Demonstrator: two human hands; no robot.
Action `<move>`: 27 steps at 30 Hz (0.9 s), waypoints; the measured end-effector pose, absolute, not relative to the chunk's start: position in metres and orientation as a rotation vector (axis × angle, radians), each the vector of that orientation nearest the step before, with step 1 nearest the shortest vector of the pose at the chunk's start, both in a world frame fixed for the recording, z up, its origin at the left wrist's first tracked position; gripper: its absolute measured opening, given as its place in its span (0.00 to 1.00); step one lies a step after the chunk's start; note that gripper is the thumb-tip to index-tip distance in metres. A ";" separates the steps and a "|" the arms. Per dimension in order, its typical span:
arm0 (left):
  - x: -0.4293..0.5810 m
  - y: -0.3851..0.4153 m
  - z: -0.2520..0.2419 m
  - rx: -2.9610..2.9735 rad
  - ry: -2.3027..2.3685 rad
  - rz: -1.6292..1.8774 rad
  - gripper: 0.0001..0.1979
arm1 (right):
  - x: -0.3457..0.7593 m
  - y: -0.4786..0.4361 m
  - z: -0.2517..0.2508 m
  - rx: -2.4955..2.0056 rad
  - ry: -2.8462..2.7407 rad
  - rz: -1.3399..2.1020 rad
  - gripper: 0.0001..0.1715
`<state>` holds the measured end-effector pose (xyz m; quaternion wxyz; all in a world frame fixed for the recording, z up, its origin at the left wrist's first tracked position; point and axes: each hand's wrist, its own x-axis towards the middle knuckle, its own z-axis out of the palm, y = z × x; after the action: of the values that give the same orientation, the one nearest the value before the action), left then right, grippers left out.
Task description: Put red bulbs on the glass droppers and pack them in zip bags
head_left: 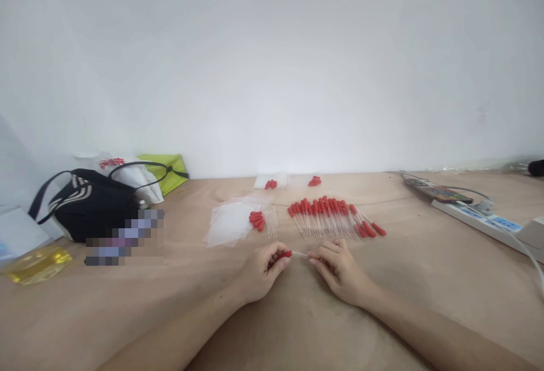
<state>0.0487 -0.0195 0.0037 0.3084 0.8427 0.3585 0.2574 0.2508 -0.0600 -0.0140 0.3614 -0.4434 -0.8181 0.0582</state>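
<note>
Pinched in my left hand is a red rubber bulb. My right hand has its fingers closed on a thin clear dropper tube, whose far end meets the bulb's mouth. How deep the tube sits in the bulb, I cannot tell. Just beyond my hands lies a row of droppers with red bulbs. To its left are a small pile of loose red bulbs and several bare clear tubes. Clear plastic bags lie beside that pile.
Two more clusters of red bulbs lie near the wall. At left stand a black bag, a lime-green bag and a yellow roll of tape. A phone and a white power strip with cables occupy the right.
</note>
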 end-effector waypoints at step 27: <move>0.049 -0.024 -0.004 2.696 0.640 0.699 0.11 | 0.243 -0.070 -0.010 -1.161 -2.264 -0.101 0.13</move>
<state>0.0485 -0.0235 -0.0043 0.1416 0.9339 0.2216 0.2421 0.2428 -0.0700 -0.0101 0.2932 -0.4358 -0.8501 -0.0378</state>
